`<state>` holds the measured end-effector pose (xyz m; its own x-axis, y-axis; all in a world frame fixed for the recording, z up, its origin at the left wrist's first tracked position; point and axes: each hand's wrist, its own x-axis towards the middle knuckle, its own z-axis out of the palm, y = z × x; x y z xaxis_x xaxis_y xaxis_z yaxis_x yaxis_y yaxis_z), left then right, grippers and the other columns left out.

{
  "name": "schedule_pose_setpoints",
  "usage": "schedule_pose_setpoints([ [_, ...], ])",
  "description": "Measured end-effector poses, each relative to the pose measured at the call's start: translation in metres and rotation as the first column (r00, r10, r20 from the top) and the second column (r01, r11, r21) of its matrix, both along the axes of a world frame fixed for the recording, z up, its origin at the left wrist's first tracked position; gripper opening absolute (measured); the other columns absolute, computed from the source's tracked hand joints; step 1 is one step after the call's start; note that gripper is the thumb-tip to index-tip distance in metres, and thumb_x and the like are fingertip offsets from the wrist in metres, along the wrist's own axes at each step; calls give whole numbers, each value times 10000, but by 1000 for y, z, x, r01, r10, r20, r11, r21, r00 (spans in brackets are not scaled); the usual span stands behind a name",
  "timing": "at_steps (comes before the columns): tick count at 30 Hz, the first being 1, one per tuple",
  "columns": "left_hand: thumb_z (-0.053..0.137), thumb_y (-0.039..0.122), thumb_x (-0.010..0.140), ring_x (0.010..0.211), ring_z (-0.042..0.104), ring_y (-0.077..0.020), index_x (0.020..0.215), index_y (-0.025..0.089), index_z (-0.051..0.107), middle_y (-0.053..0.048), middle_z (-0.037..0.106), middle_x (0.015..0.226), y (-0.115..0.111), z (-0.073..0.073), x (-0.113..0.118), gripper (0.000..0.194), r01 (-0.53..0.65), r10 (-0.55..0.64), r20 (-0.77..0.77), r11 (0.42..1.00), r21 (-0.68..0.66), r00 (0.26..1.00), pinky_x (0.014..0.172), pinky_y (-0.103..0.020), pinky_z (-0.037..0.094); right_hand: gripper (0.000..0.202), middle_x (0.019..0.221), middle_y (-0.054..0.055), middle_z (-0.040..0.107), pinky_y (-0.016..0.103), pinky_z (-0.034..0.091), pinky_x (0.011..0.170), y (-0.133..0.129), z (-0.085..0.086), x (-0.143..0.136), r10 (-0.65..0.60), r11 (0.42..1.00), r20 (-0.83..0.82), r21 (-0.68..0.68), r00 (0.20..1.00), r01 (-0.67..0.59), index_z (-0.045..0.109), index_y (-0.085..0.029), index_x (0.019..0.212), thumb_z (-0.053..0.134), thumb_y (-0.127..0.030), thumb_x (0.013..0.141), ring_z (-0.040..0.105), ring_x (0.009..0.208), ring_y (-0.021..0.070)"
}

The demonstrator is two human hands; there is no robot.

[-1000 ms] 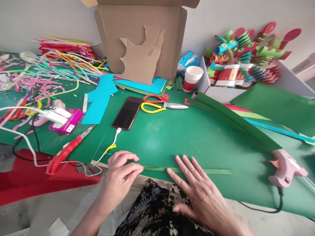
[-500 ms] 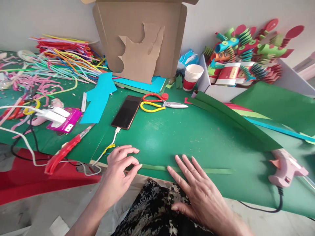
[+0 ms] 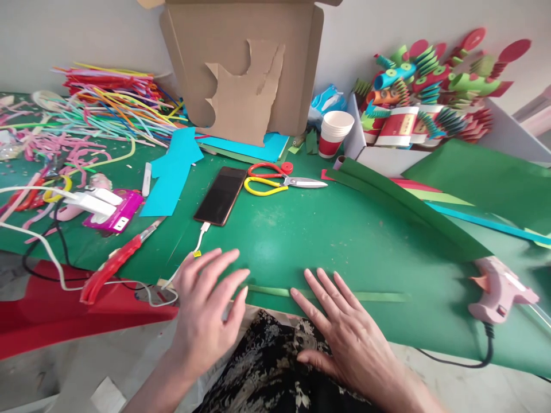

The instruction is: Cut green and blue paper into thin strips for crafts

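A narrow green paper strip (image 3: 379,296) lies along the near edge of the green table. My right hand (image 3: 344,327) is flat with fingers stretched out, its fingertips across the middle of the strip. At the strip's left end, my left hand (image 3: 210,304) has its fingers spread, with thumb and forefinger apart; nothing shows between them. The very end of the strip is hidden behind that hand. Beyond the hands lie a black phone (image 3: 221,196) on a white cable and scissors (image 3: 286,180) with red and yellow handles.
At the right edge rests a pink glue gun (image 3: 499,292), near a long folded green sheet (image 3: 413,212). A box (image 3: 383,162) of paper figures, paper cups (image 3: 336,133) and cardboard (image 3: 245,92) stand behind. On the left are a red-handled cutter (image 3: 114,264), a purple power adapter (image 3: 114,212) and pipe cleaners (image 3: 116,109).
My left thumb and forefinger have parted from a pinch at the strip's left end, and the hand has spread open. My right hand stays flat in nearly the same place.
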<state>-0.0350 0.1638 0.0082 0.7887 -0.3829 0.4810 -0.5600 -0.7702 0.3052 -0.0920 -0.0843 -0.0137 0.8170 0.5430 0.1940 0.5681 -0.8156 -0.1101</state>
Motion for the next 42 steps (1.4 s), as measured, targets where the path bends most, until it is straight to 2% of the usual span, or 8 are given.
schedule_pose_setpoints([
  [2,580,191,926,1174,539,-246,1119,234,681,-38,712,1171,-10,-4,-10,222,70,-74,119,997,33,990,1141,-527,263,922,1587,178,312,530,308,1161,0,-1,0,2,1000,-4,13,1000,-2,264,-180,1561,536,-704,853,302,1455,341],
  [6,482,188,986,1116,577,-184,1155,204,692,2,750,1117,-26,-21,-24,270,196,-217,145,970,144,965,1199,-432,187,934,1573,187,338,534,324,1153,1,-1,-1,-13,1000,-15,4,1000,13,284,-186,1554,574,-700,831,299,1456,346],
  [12,437,203,1004,1098,588,-176,1134,191,709,-18,758,1098,-29,-27,-23,301,202,-232,173,963,176,957,1199,-423,195,962,1578,198,320,554,318,1157,0,3,-2,10,1000,-57,27,998,-8,227,-198,1570,604,-677,826,269,1467,351],
  [17,427,205,1007,1076,594,-184,1111,195,712,-32,755,1082,-29,-28,-22,303,210,-237,183,965,159,954,1173,-420,235,843,1606,100,295,583,281,1179,-5,7,-2,49,997,-149,73,988,-39,264,-212,1559,630,-536,873,228,1479,355],
  [22,554,190,954,998,601,-195,1082,229,691,-19,745,973,-34,-21,-16,192,123,-123,41,992,17,991,1063,-421,335,658,1568,109,373,602,301,1169,-8,11,0,73,994,-185,91,980,-57,404,-129,1491,575,-414,923,259,1467,358],
  [27,560,226,950,910,566,-206,828,223,644,-13,675,821,-43,-9,-6,148,73,-82,-147,995,-68,986,928,-411,375,583,1562,140,371,622,319,1152,-8,12,-1,79,992,-196,111,977,-58,469,-146,1448,570,-394,930,252,1472,356],
  [33,533,198,952,830,522,-197,722,208,567,-2,611,747,-47,-6,1,232,94,-97,-294,995,-25,951,820,-372,362,623,1562,166,363,614,313,1156,-8,10,-1,73,992,-170,117,983,-53,435,-105,1458,587,-386,924,260,1468,358],
  [42,497,166,951,777,477,-199,711,199,511,-9,564,714,-46,-5,9,243,141,-105,-286,984,108,952,759,-372,337,730,1566,153,348,579,308,1177,-6,15,0,50,997,-196,68,979,-37,329,-63,1515,567,-421,925,259,1472,337],
])
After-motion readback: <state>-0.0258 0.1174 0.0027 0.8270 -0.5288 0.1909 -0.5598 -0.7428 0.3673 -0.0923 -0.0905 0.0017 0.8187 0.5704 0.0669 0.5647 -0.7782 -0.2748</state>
